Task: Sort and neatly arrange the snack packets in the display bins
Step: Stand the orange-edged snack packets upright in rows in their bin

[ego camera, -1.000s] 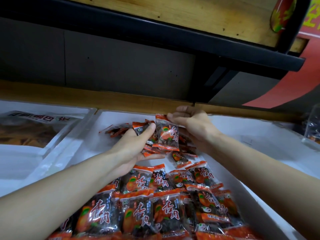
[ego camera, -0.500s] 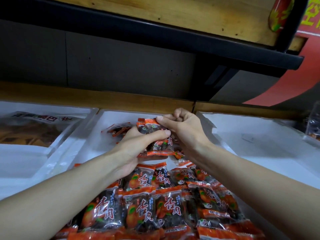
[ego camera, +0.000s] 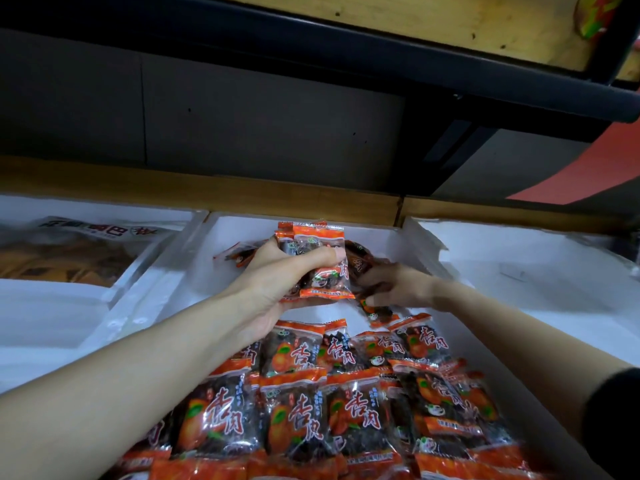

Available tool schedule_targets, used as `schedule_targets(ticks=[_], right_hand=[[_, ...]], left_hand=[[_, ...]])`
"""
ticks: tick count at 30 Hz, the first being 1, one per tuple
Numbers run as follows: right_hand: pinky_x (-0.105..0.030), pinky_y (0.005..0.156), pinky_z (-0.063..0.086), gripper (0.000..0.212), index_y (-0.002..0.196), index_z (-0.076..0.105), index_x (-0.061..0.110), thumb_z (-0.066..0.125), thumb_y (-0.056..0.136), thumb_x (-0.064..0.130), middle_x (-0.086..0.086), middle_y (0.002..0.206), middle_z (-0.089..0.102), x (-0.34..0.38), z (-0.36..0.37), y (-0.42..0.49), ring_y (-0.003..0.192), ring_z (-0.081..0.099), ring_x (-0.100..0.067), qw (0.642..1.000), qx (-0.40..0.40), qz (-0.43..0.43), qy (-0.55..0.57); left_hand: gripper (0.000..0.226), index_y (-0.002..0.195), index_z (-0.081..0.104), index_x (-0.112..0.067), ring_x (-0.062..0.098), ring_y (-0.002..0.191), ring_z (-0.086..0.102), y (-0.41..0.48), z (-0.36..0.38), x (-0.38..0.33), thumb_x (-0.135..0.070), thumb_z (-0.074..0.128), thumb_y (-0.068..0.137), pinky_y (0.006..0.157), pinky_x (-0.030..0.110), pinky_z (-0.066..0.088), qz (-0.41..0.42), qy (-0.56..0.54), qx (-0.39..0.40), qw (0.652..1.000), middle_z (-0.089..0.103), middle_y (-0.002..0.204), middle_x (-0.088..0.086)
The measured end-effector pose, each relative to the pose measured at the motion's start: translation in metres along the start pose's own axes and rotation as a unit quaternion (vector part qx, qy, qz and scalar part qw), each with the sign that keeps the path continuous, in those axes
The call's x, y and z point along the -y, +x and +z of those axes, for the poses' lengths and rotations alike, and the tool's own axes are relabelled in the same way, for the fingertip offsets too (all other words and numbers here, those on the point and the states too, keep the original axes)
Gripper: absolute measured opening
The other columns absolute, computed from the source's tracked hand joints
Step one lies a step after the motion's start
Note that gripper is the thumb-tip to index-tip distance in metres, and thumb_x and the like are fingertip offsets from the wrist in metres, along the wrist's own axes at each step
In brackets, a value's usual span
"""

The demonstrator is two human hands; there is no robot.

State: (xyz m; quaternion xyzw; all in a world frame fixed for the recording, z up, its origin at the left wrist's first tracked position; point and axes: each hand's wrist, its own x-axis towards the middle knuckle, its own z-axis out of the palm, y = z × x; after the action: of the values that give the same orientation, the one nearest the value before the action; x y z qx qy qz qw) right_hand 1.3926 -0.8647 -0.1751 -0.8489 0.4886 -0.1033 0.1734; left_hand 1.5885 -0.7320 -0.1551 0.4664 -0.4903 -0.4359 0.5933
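My left hand [ego camera: 277,282] grips a small stack of orange-and-clear snack packets [ego camera: 320,261] upright above the middle white bin [ego camera: 374,233], thumb across the front packet. My right hand [ego camera: 394,284] is lower and to the right, fingers curled around a loose packet [ego camera: 375,311] lying on the bin floor. Rows of the same packets [ego camera: 301,407] lie flat in the near half of the bin. A few loose packets [ego camera: 235,254] are partly hidden behind my left hand at the back.
A left bin [ego camera: 104,292] holds a large brown snack bag [ego camera: 69,251]. A white bin [ego camera: 519,271] stands to the right. A wooden ledge [ego camera: 207,192] runs behind the bins, with a dark shelf [ego camera: 381,53] overhead.
My right hand has let go of the stack and dropped down right to a loose packet on the bin floor. My left hand now holds the stack alone, slightly higher.
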Motion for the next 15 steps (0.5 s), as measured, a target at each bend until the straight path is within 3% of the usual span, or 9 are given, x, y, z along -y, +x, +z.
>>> schedule_targets(ticks=[3,7,12,15], right_hand=[[-0.021,0.102,0.032,0.065,0.140,0.043,0.016,0.072,0.083,0.026,0.000,0.141,0.046,-0.002,0.006,0.011,0.130,0.043,-0.017,0.996,0.054,0.019,-0.074],[-0.025,0.107,0.030,0.077,0.144,0.036,0.015,0.074,0.079,0.034,-0.002,0.148,0.038,0.000,0.010,0.018,0.135,0.037,-0.019,0.992,0.047,0.041,-0.113],[-0.024,0.081,0.045,0.062,0.120,0.059,0.016,0.081,0.068,0.042,-0.002,0.121,0.061,0.006,0.012,0.015,0.102,0.056,-0.017,0.989,-0.012,0.031,-0.142],[-0.027,0.075,0.049,0.064,0.120,0.059,0.017,0.081,0.066,0.045,-0.002,0.108,0.064,0.016,0.007,0.010,0.088,0.058,-0.019,0.985,-0.102,0.033,-0.132]], left_hand=[[0.032,0.097,0.067,-0.017,0.017,0.073,0.072,-0.002,0.000,0.002,-0.015,0.079,0.068,0.072,0.035,0.059,0.023,-0.049,0.053,0.997,0.075,0.081,0.004],[0.018,0.086,0.065,-0.020,0.014,0.065,0.071,0.005,-0.006,0.004,-0.014,0.078,0.074,0.062,0.029,0.058,0.021,-0.060,0.026,0.998,0.075,0.076,0.002],[0.029,0.097,0.066,-0.019,0.017,0.075,0.072,0.006,-0.007,0.004,-0.017,0.080,0.072,0.076,0.035,0.057,0.015,-0.050,0.011,0.999,0.076,0.082,0.002],[0.033,0.101,0.065,-0.018,0.016,0.077,0.072,0.006,-0.006,0.004,-0.018,0.080,0.071,0.071,0.031,0.055,0.011,-0.053,0.015,0.998,0.076,0.085,0.002]])
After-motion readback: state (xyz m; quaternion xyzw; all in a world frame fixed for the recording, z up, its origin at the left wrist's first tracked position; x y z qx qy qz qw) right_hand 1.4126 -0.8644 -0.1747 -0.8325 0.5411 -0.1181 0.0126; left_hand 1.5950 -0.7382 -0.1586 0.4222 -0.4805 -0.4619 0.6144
